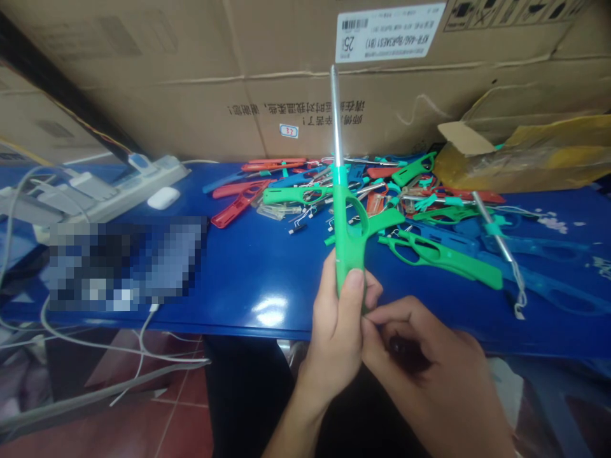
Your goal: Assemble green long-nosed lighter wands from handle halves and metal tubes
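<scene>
Upright in my left hand (334, 324) is a green long-nosed lighter (352, 251), its silver metal tube pointing up. My left thumb presses on the handle and the fingers wrap behind it. My right hand (429, 362) is closed beside it, thumb and forefinger pinched at the handle's lower end. A dark rounded thing shows inside the curled right fingers; its kind is hidden. Past the hands lie loose green casing halves (449, 257), red casing halves (241, 202), translucent blue casings (558, 280) and a metal tube with wires (494, 229).
On the left of the blue table (238, 273) are a power strip (119, 191) with plugged-in chargers, a white earbud case (163, 198) and trailing cables (124, 346). A large cardboard box (191, 114) stands along the back. A taped, torn carton (534, 152) sits at the right.
</scene>
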A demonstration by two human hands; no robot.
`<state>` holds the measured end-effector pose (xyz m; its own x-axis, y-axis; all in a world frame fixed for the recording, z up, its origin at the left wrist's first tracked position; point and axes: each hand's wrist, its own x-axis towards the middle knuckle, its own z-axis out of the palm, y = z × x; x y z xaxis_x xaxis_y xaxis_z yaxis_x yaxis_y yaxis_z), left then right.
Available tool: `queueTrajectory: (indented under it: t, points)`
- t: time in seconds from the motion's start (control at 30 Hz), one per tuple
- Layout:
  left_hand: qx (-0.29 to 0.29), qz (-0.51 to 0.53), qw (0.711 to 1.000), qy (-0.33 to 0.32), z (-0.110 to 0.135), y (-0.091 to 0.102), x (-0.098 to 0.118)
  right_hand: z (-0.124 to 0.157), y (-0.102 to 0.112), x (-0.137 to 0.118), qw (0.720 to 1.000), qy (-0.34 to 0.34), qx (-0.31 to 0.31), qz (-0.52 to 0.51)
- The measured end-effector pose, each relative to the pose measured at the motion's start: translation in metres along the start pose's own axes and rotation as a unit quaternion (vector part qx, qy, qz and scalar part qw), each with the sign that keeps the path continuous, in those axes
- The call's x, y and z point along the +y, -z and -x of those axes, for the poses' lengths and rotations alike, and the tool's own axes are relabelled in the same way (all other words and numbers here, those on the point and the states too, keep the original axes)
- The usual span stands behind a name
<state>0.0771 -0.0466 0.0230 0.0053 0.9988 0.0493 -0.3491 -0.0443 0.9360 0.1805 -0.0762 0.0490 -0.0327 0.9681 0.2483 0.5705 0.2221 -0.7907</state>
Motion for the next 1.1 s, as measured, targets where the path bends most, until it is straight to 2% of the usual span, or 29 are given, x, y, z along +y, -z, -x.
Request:
queueTrajectory:
  t: [0.07, 0.2, 0.33, 0.47, 0.73, 1.1]
  points:
    - [0.004, -0.002, 1.000, -0.002, 0.0003, -0.0006, -0.0002, -0.0011, 0.0011, 0.0002, 1.000, 0.000, -0.009, 0.004]
    - [-0.032, -0.020, 0.999, 0.003, 0.0000, 0.0006, 0.0006, -0.0018, 0.0027, -0.0005, 1.000, -0.012, -0.026, -0.012]
    - [-0.018, -0.017, 1.000, -0.014, -0.0006, 0.0002, -0.0016, -0.0015, 0.0034, -0.0010, 0.998, -0.042, -0.026, -0.027]
    - [-0.005, -0.009, 1.000, -0.016, -0.0008, -0.0008, -0.0039, -0.0017, 0.0046, 0.0018, 0.999, -0.011, -0.035, -0.026]
    - [0.002, -0.011, 1.000, 0.007, -0.0003, -0.0005, -0.0009, -0.0006, 0.0047, 0.0041, 0.997, 0.048, 0.003, 0.057]
    - [-0.006, -0.018, 0.999, 0.038, 0.0015, -0.0003, -0.0023, 0.0024, 0.0051, 0.0060, 0.989, 0.074, 0.032, 0.125]
